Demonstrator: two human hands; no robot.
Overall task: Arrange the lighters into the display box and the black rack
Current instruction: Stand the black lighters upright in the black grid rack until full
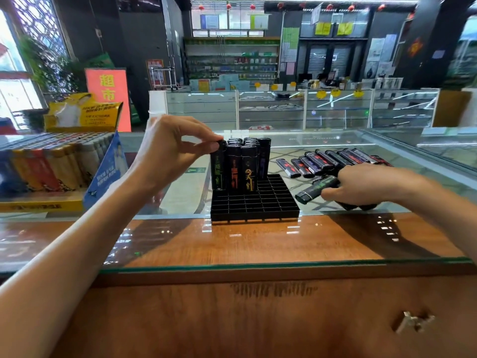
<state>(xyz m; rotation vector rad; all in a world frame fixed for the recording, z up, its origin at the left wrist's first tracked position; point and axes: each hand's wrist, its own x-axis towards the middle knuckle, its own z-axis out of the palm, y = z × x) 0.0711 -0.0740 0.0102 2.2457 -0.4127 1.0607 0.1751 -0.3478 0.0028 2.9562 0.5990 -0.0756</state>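
A black rack (258, 205) with a grid of slots sits on the glass counter. Several black lighters stand upright in its back rows. My left hand (167, 151) pinches the top of the leftmost front lighter (219, 171), which has green print and stands in a slot. My right hand (366, 186) rests on the counter to the right of the rack and grips a black lighter with green print (316, 190) lying nearly flat. Behind that hand, several loose black lighters (327, 161) lie in a row. A display box (51, 202) at the left holds several coloured lighters.
The glass counter top (258, 244) ends at a front edge over a wooden panel. A yellow carton (82, 112) stands behind the display box. Glass showcases and shelves fill the shop beyond. The rack's front rows of slots hold nothing.
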